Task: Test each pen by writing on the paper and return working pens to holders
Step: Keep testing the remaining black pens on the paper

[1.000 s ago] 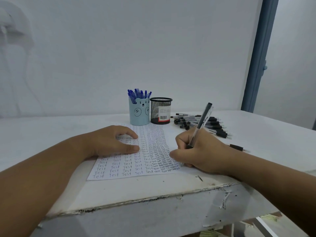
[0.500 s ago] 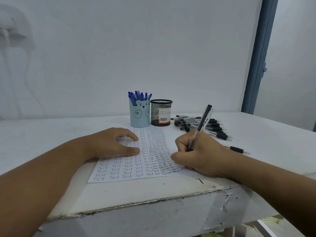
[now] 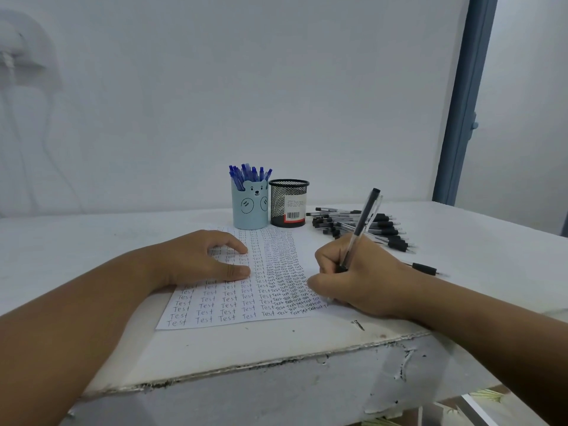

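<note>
Gripping black pen (image 3: 359,230), right hand (image 3: 359,278) curling fingers round barrel, tip hidden behind hand at paper (image 3: 246,302) right edge. Left hand (image 3: 203,259) lying flat on paper, fingers relaxed. Blue bear holder (image 3: 250,207) carrying blue pens (image 3: 247,173); mesh holder (image 3: 288,202) standing beside it; black pen pile (image 3: 368,227) lying right on table (image 3: 92,241).
</note>
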Demonstrator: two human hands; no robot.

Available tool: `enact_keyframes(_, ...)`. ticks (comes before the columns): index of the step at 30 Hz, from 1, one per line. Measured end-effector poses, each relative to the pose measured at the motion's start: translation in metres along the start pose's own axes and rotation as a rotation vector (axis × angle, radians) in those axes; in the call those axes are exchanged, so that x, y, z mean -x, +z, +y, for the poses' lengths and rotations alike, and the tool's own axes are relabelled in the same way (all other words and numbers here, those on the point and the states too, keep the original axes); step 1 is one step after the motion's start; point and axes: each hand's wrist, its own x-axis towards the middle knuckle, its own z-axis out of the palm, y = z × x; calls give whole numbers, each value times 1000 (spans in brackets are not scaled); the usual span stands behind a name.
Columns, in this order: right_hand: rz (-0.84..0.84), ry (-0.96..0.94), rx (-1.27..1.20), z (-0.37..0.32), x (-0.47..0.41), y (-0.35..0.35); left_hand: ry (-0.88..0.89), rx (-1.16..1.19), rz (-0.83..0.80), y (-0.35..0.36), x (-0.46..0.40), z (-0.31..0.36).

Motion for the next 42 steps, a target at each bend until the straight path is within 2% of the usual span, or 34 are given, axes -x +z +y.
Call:
enact_keyframes(22, 49, -49, 38, 7, -2, 1, 3, 0, -10, -1, 1, -3)
enact_keyframes(42, 21, -61, 68, 7, -4, 1, -20, 5, 27, -1, -3, -3)
